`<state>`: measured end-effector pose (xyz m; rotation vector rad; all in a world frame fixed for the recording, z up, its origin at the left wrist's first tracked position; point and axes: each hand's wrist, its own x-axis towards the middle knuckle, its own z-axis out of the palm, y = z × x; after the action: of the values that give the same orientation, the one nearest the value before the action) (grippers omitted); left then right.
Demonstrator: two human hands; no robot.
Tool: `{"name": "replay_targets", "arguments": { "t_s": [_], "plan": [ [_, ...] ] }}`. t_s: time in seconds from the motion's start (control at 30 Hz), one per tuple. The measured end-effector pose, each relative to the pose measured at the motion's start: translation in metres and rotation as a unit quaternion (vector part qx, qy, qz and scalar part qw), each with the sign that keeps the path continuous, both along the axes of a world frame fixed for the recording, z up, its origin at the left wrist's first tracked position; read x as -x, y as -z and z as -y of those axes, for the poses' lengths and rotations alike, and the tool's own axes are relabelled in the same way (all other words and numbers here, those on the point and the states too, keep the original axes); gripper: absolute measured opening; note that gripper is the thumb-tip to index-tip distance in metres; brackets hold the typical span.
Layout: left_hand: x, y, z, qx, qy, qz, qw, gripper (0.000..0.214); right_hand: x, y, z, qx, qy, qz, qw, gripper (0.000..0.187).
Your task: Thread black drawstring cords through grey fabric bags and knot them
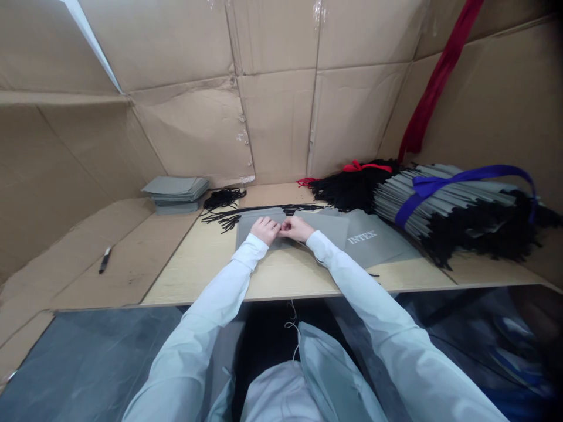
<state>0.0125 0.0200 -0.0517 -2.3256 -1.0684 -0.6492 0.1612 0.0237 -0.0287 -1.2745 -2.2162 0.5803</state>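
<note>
My left hand (265, 230) and my right hand (296, 228) meet at the middle of the table, fingertips touching. Both are closed in a pinch over a flat grey fabric bag (247, 225); what lies between the fingertips is too small to make out. Beneath and beside my right hand is another grey piece (332, 227), overlapping a grey bag printed INTEX (382, 243). Behind my hands, a row of black cords (224, 218) lies along the table, their ends fanned out to the left.
At the back left sit a stack of grey pieces (176, 193) and a heap of black cords (223, 198). A marker (104, 260) lies on the left cardboard. On the right are a red-tied black cord bundle (347, 186) and a blue-tied bundle of grey bags (453, 202). Cardboard walls (277, 117) surround the table.
</note>
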Motion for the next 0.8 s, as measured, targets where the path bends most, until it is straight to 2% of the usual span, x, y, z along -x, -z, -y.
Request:
{"name": "replay_targets", "arguments": {
  "t_s": [0.2, 0.4, 0.53, 0.8],
  "plan": [
    [0.006, -0.006, 0.001, 0.011, 0.058, -0.003, 0.998, 0.024, -0.005, 0.009, -0.012, 0.061, -0.015, -0.081, 0.995, 0.025],
    [0.014, -0.008, 0.001, 0.020, 0.091, -0.022, 0.995, 0.022, -0.005, 0.016, -0.019, 0.150, -0.082, -0.196, 0.966, 0.029],
    [0.015, -0.010, 0.000, 0.030, 0.083, -0.004, 0.996, 0.022, -0.002, 0.016, -0.017, 0.167, -0.087, -0.243, 0.952, 0.028],
    [0.011, -0.012, 0.000, 0.036, 0.056, 0.008, 0.998, 0.022, -0.003, 0.013, -0.016, 0.162, -0.083, -0.242, 0.953, 0.030]
  ]
}}
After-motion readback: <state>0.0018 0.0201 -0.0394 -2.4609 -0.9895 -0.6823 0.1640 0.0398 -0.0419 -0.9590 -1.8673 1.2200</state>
